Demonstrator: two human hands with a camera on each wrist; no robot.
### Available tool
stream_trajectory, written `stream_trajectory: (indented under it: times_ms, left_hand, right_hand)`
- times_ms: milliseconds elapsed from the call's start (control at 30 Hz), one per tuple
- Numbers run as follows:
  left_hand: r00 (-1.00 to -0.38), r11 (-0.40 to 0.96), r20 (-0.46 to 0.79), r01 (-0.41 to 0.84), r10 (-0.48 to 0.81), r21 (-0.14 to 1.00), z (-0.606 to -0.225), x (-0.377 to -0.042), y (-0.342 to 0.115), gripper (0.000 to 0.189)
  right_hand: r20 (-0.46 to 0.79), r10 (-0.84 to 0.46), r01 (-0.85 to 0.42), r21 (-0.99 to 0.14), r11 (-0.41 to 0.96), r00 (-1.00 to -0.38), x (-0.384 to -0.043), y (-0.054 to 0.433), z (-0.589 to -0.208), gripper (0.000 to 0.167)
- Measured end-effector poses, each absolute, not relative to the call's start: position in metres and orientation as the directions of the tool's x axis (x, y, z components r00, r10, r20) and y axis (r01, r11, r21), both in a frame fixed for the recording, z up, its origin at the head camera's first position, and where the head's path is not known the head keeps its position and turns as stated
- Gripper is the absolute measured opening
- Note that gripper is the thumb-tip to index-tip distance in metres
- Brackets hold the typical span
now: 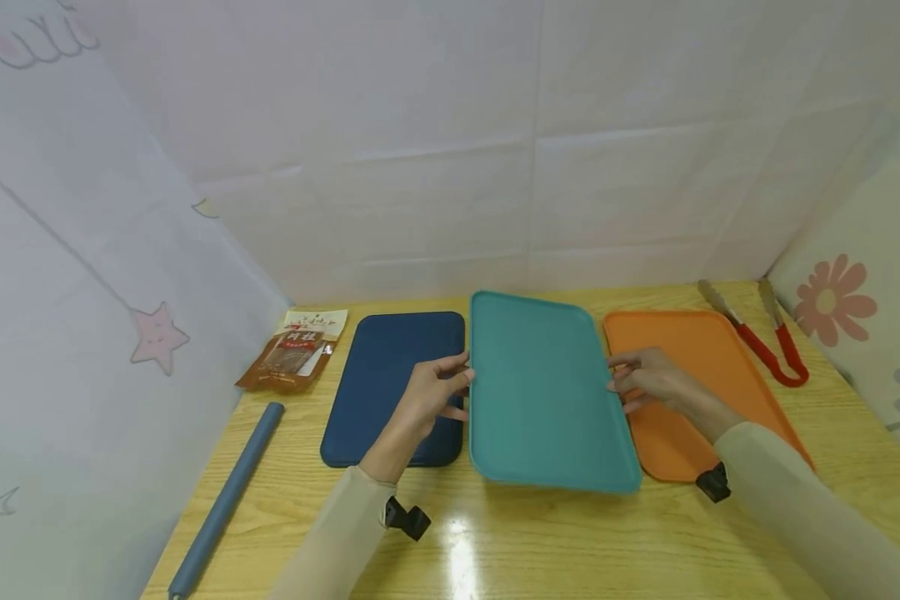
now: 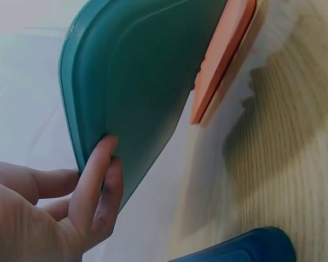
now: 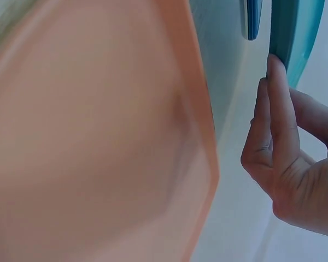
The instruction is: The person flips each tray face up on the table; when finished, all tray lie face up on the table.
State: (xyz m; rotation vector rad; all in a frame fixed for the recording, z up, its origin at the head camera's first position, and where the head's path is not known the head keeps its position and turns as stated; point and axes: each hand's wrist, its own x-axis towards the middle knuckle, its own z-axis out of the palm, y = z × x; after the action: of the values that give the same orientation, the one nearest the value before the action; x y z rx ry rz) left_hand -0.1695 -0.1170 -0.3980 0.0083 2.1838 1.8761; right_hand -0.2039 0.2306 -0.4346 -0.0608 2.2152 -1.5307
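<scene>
Both my hands hold a teal tray (image 1: 547, 392) by its long sides, raised off the table and slightly tilted. My left hand (image 1: 427, 396) pinches the left rim, its thumb at the edge and its fingers against the underside, as the left wrist view shows. On the opposite rim, my right hand (image 1: 648, 379) grips with thumb and fingers; in the right wrist view its fingertips (image 3: 277, 68) press the tray from below. A navy blue tray (image 1: 378, 367) lies under the left hand's side. Beneath the right hand rests an orange tray (image 1: 690, 342).
At the far left lies a brown food packet (image 1: 292, 354), with a grey-blue rod (image 1: 228, 492) in front of it. Red-handled tongs (image 1: 765, 350) lie at the back right. Patterned cloth (image 1: 450, 167) hangs behind and beside the wooden table (image 1: 570, 550).
</scene>
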Motion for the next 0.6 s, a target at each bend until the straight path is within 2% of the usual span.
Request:
stream_trajectory:
  times_ms: [367, 600]
  left_hand:
    - [-0.961, 0.314, -0.204, -0.138, 0.187, 0.939, -0.411, -0.191, -0.107, 0.047]
    - [-0.968, 0.415, -0.195, -0.112, 0.161, 0.903, -0.423, -0.201, -0.105, 0.045]
  right_hand:
    - [-0.329, -0.244, 0.216, -0.892, 0.396, -0.912, -0.211, 0.244, -0.433, 0.062]
    - [-0.336, -0.23, 0.223, -0.886, 0.407, -0.913, -0.218, 0.236, -0.433, 0.062]
